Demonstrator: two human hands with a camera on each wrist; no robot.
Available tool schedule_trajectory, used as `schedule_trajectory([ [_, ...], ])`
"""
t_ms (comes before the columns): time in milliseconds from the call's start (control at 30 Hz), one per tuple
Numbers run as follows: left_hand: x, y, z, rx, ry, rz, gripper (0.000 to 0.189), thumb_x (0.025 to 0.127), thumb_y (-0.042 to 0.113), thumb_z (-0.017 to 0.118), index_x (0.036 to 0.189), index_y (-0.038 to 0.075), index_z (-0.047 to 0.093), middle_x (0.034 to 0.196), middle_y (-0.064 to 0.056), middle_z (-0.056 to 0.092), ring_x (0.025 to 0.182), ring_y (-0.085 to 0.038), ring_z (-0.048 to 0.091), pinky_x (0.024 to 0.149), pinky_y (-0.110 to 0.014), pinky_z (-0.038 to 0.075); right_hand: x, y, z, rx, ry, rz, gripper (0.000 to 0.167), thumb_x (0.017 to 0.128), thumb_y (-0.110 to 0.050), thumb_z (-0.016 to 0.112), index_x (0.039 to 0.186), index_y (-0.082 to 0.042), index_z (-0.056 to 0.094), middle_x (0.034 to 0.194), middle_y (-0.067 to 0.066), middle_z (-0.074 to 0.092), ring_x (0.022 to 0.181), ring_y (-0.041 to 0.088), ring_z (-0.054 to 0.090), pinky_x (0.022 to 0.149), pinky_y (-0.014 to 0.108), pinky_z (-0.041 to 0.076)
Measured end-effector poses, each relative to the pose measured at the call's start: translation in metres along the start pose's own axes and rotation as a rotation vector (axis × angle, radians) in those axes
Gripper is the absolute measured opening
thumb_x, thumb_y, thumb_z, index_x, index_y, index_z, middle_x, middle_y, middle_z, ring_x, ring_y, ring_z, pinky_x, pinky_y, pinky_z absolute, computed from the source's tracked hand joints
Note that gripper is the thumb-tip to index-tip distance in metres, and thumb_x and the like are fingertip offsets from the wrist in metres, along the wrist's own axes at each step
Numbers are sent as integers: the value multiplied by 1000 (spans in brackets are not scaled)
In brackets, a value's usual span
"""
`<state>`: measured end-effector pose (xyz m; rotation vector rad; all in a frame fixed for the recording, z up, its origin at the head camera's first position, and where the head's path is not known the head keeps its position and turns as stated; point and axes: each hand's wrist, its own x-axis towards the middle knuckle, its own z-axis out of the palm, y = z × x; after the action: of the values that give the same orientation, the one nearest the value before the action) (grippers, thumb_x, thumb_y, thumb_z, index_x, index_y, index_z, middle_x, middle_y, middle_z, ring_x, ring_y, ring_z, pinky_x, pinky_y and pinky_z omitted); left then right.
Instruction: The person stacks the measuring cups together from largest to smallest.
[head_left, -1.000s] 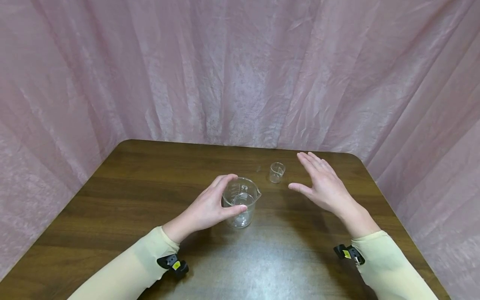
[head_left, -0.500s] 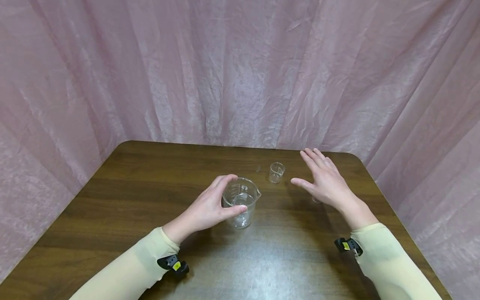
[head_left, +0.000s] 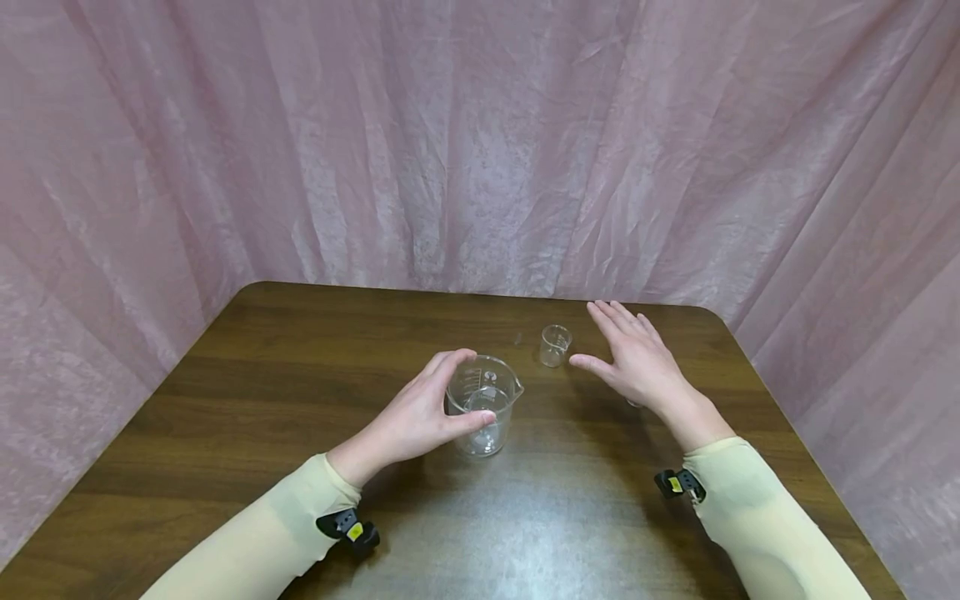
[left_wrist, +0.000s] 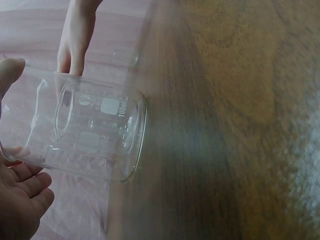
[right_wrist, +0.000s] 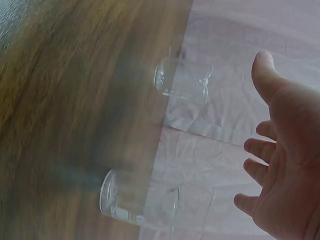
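In the head view, my left hand (head_left: 423,412) holds a large clear glass beaker (head_left: 504,410) near its rim, thumb across the front and fingers round the far side. A smaller beaker (left_wrist: 95,120) stands nested inside it, with white markings showing in the left wrist view. My right hand (head_left: 637,362) hovers with its fingers spread and nothing in it. Just left of its thumb is a small glass beaker (head_left: 553,348). Another beaker (right_wrist: 127,202), with a white label patch, stands below the right hand, almost wholly hidden by it in the head view.
All the glassware stands on a brown wooden table (head_left: 285,375) with rounded back corners. Pink curtains (head_left: 480,167) hang behind the table and along its sides. Black wrist straps (head_left: 678,483) sit at the sleeve cuffs.
My right hand drifted slightly right and away, then came back left, its thumb now closer to the small beaker. The left hand and the large beaker have stayed put.
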<state>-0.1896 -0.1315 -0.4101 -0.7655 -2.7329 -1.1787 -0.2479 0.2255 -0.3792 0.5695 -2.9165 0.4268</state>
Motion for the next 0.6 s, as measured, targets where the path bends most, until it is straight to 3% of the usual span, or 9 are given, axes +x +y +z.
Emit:
schedule_trajectory([
  [600, -1, 0, 1, -4, 6, 4, 89, 91, 56, 88, 160, 17, 49, 159, -7, 54, 140, -34, 60, 111, -59, 50, 17, -11, 14, -26, -13, 43, 94, 105, -54, 71, 172, -1, 31, 176, 21, 34, 165, 41, 23, 132, 62, 11],
])
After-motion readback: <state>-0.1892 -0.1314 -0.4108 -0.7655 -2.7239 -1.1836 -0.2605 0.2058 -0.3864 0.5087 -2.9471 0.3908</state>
